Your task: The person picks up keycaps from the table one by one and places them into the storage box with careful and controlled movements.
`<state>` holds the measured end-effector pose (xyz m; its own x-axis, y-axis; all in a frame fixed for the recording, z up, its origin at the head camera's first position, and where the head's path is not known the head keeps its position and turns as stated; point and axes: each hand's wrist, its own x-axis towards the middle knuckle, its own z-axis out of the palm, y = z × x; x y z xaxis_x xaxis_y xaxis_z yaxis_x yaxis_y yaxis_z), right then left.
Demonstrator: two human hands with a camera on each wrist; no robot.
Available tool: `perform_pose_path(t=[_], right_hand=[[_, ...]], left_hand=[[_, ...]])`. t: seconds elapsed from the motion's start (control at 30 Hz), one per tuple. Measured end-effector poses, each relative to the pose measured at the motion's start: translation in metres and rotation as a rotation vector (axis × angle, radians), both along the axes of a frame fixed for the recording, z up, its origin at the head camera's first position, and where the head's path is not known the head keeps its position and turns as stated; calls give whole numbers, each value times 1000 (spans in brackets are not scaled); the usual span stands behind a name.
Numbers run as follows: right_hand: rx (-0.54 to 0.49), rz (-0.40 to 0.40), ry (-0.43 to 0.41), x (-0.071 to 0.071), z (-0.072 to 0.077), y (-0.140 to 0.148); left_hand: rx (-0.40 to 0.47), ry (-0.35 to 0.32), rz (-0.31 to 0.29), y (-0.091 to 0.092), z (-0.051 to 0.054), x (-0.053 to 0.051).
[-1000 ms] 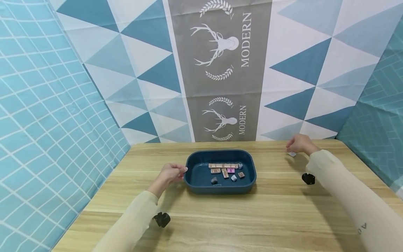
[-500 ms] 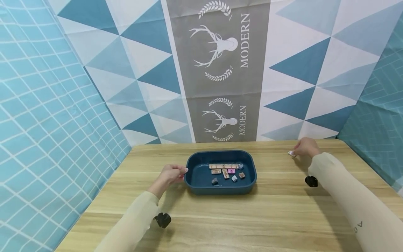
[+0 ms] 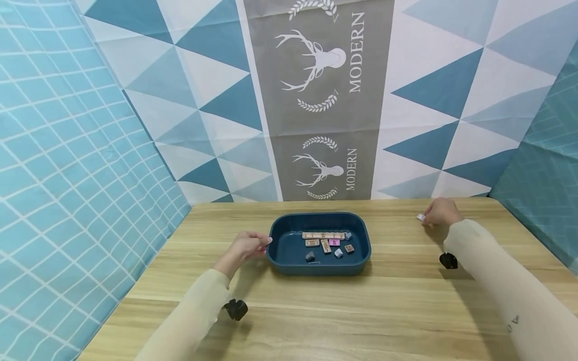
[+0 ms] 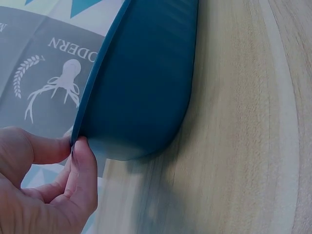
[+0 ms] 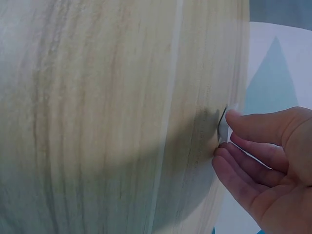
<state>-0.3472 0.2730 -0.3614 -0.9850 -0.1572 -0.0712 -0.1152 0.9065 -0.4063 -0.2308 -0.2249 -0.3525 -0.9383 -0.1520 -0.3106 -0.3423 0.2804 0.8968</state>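
Note:
My left hand (image 3: pixel 247 245) pinches the left rim of a dark blue tub (image 3: pixel 318 271) between thumb and fingers. In the left wrist view the thumb and index finger of the left hand (image 4: pixel 53 180) meet over that rim, and the tub (image 4: pixel 141 83) stands on the table. Far to the right, my right hand (image 3: pixel 442 211) holds a small whitish flat piece (image 3: pixel 421 217) at its fingertips, low by the table's back edge. The right wrist view shows the piece (image 5: pixel 223 129) edge-on between thumb and fingers; its exact kind cannot be told.
Inside the tub lie a long tan strip (image 3: pixel 323 235), small tan tiles (image 3: pixel 325 246), a pink tile (image 3: pixel 334 242) and several grey stone-like lumps (image 3: pixel 310 256). The wooden table (image 3: pixel 316 316) meets patterned cloth walls (image 3: pixel 420 125) at its back and sides.
My right hand has shifted a little right, and the whitish piece now shows at the left of its fingertips. The left hand keeps its grip on the tub's rim.

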Motion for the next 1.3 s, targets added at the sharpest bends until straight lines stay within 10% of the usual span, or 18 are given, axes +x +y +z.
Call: perform_pose_path(t=[1.3], right_hand=[[-140,47,-39,3,1,-18]], left_hand=[[-9,-1,12,1,1,1]])
